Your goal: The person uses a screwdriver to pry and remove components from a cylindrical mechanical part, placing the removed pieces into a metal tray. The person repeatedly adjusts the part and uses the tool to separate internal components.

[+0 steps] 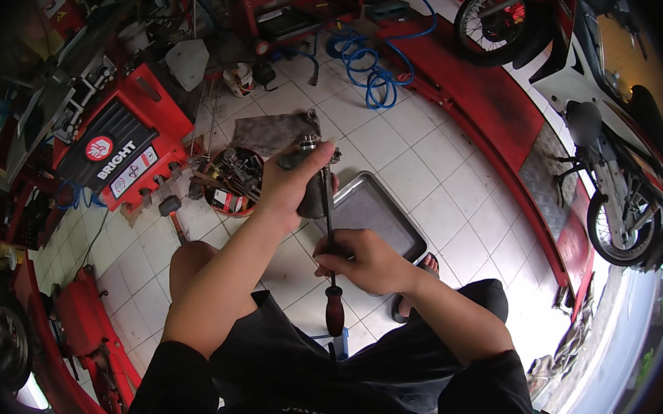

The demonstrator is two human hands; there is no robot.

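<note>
My left hand (298,181) is raised in front of me, fingers wrapped round a dark metal part (314,199). That part has a rounded body with small bright fittings at its upper end. In my right hand (365,260) is the shaft of a long screwdriver (334,313), pinched between thumb and fingers. Its red-brown handle points back toward me. The shaft runs up along the right side of the metal part; my left hand partly hides where its tip ends. Below and to the right of the part, a grey metal tray (381,215) lies on the tiled floor.
Left of my hands stands a round container of tools (232,182), with a hammer (170,207) and a red machine (169,109) beside it. A stained cloth (263,133) and coiled blue hose (369,74) lie farther off. At right are a red lift platform (482,79) and a motorcycle (604,112).
</note>
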